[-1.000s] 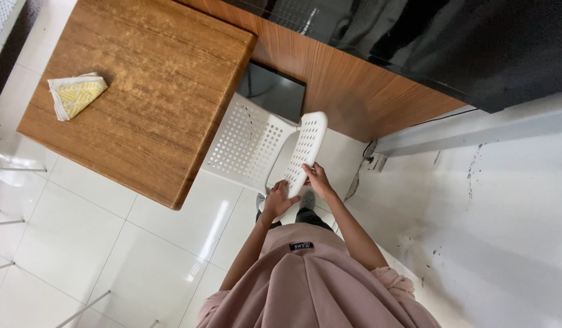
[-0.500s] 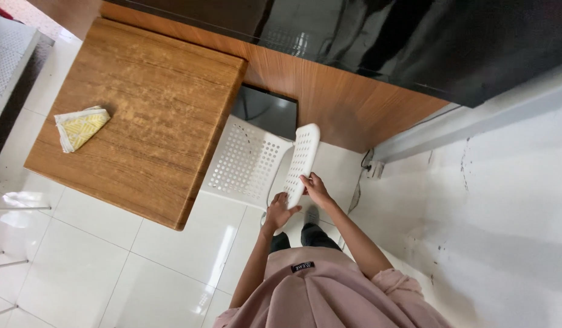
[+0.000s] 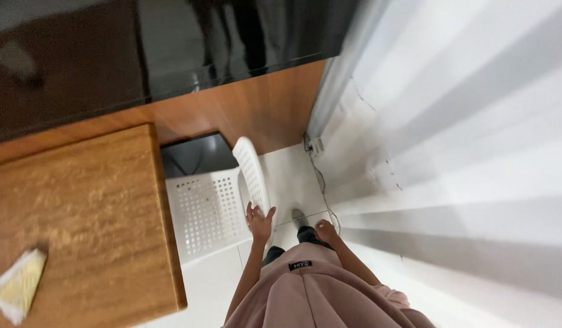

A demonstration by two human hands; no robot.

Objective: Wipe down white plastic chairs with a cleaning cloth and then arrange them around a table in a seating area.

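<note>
Nearest the camera, a pink garment (image 3: 320,297) filled the lower frame, and both bare forearms reached forward from it. Just beyond, the left hand (image 3: 259,222) had its fingers (image 3: 250,211) spread and loosely open, their tips touching or nearly touching the near end of the backrest of the white chair (image 3: 205,209); it gripped nothing that could be made out. The right hand (image 3: 325,231) hung apart to the right, over the floor (image 3: 293,176) beside a grey shoe (image 3: 299,217), its fingers curled in and seemingly holding nothing, though how tightly could not be told. So the left hand was plainly the nearer one to the chair.

The backrest ran away from that hand as a narrow, perforated strip, its long axis pointing ahead and slightly left. The perforated seat lay left of the hand, pushed partly under the wooden surface (image 3: 81,212). On that surface, well apart at its near left corner, lay a yellow sponge (image 3: 17,285). Farther on, beyond the seat, stood a dark bin (image 3: 193,157); its contents could not be seen. A cable (image 3: 320,179) trailed by the wall.
</note>
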